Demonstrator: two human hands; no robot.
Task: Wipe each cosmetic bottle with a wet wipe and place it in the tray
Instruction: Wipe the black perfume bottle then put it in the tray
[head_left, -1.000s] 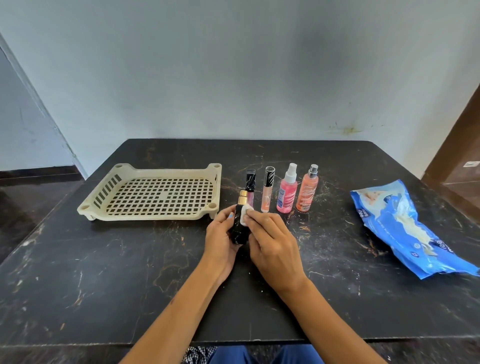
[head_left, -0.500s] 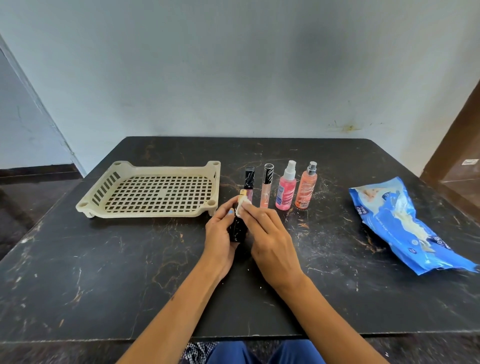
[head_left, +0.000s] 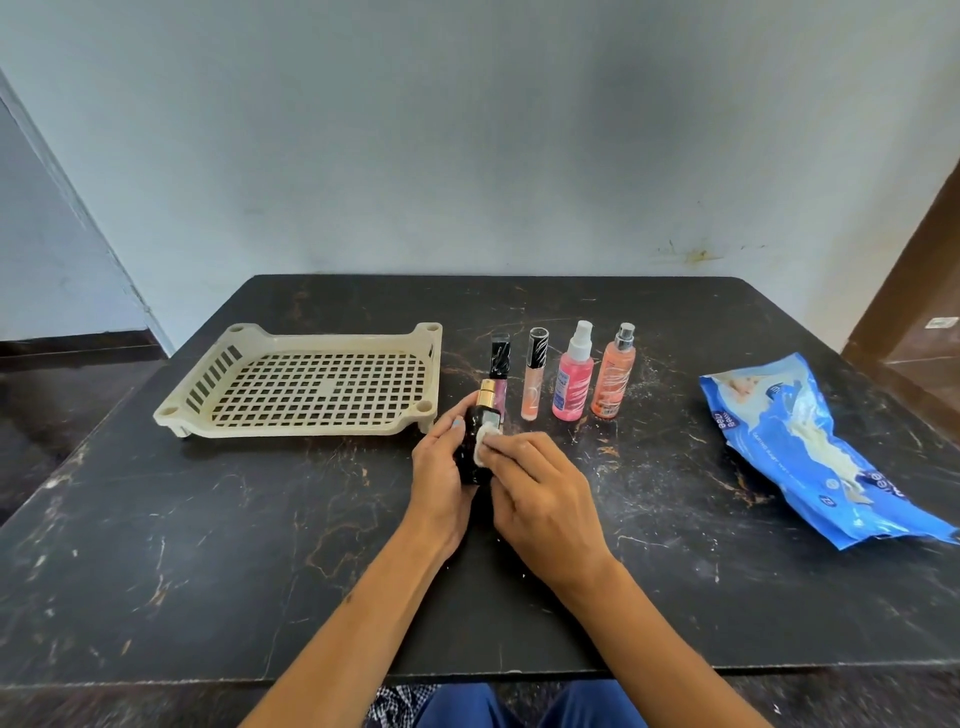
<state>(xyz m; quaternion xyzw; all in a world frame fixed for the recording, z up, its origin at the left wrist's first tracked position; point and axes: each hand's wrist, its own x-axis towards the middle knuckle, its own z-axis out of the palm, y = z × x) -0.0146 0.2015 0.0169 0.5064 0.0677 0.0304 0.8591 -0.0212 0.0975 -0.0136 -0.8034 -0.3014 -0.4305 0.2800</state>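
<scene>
My left hand (head_left: 440, 483) grips a black bottle (head_left: 475, 441) with a gold cap, upright at the table's middle. My right hand (head_left: 540, 499) pinches a small white wet wipe (head_left: 484, 441) and presses it against the bottle's right side. Behind them stand a black-capped lip gloss (head_left: 500, 369), a pink lip gloss tube (head_left: 535, 382), a pink spray bottle (head_left: 572, 376) and an orange spray bottle (head_left: 613, 376) in a row. The cream slotted tray (head_left: 218, 376) sits to the left with nothing in it.
A blue wet-wipe pack (head_left: 810, 447) lies open at the right of the dark marble table (head_left: 208, 545). A wall runs behind the table's far edge. My knees show below the near edge.
The wipe in my right hand has slid down from the bottle's gold cap to its black body. My left hand keeps holding the bottle in the same spot.
</scene>
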